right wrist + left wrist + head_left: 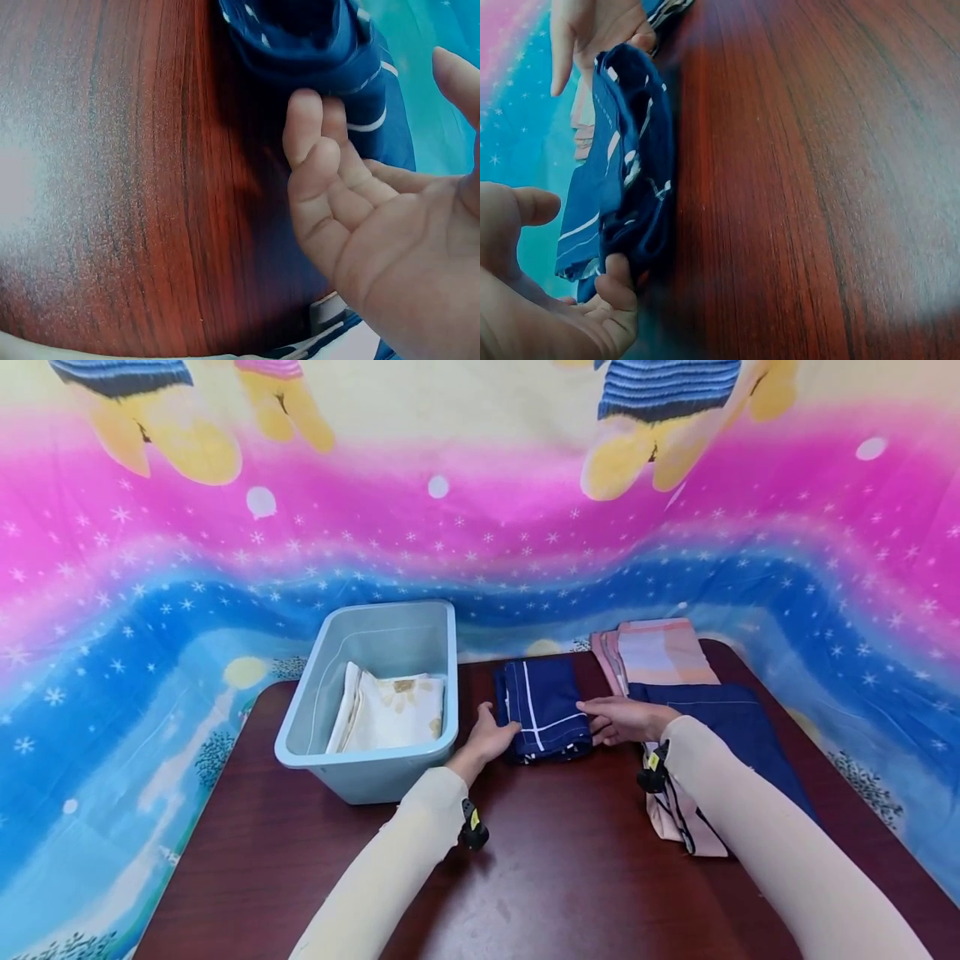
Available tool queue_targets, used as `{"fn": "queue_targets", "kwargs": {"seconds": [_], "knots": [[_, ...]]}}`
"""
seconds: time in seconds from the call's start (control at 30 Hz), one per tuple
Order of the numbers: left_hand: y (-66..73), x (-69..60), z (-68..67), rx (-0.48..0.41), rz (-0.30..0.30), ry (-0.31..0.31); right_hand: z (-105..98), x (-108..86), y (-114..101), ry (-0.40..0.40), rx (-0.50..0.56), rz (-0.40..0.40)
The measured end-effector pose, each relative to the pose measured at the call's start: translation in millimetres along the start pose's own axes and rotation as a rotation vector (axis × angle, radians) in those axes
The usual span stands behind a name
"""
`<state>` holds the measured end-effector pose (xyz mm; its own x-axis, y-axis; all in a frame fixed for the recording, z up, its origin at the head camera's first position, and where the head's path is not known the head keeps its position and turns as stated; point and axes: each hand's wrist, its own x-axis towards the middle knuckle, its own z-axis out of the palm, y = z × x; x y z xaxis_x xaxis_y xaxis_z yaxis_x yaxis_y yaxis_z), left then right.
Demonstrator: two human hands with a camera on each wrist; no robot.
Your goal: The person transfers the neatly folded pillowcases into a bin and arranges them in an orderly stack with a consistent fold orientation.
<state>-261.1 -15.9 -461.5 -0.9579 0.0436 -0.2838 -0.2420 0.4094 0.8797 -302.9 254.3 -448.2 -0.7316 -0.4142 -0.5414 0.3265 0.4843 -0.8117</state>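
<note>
A navy blue cloth with white lines [553, 708] lies folded into a thick bundle between my two hands. My left hand [489, 739] is at its left side; the left wrist view shows the fingertips [617, 283] touching the lower end of the bundle, thumb raised away from it. On the opposite side, my right hand [628, 720] is held against the bundle. In the right wrist view its fingertips [305, 112] meet the folded edge, and the thumb stands apart. Neither thumb presses on the cloth.
A grey-blue plastic bin [375, 766] stands left of the bundle, with a folded white flowered cloth [397, 714] inside. To the right lie a pink checked folded cloth [663, 652] and another navy cloth [738, 727] on the brown table [555, 868]. A patterned curtain [480, 543] hangs behind.
</note>
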Motion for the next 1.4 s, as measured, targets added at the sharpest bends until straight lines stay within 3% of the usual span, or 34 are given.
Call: {"fn": "queue_targets", "kwargs": {"seconds": [0.17,0.3,0.5,1.03,1.23,1.4], "knots": [[-3.4,1.4,-2.0,-0.068,-0.103,-0.035,2,-0.9,-1,-0.02,0.025,0.005],[-5.5,1.8,-3.2,-0.107,-0.124,-0.073,1,-0.5,1,-0.002,0.02,0.012],[-5.9,0.7,-2.5,-0.133,-0.104,-0.102,0,-0.6,5,-0.002,-0.035,-0.015],[-14.8,-2.8,1.2,-0.057,-0.04,-0.054,9,-0.8,18,0.047,-0.006,-0.04],[-16.7,-3.6,4.1,-0.15,-0.022,-0.092,9,-2.7,22,0.093,-0.038,-0.102],[-15.3,-5.9,3.3,-0.187,-0.006,-0.096,10,-2.2,22,0.066,-0.002,-0.161]]}}
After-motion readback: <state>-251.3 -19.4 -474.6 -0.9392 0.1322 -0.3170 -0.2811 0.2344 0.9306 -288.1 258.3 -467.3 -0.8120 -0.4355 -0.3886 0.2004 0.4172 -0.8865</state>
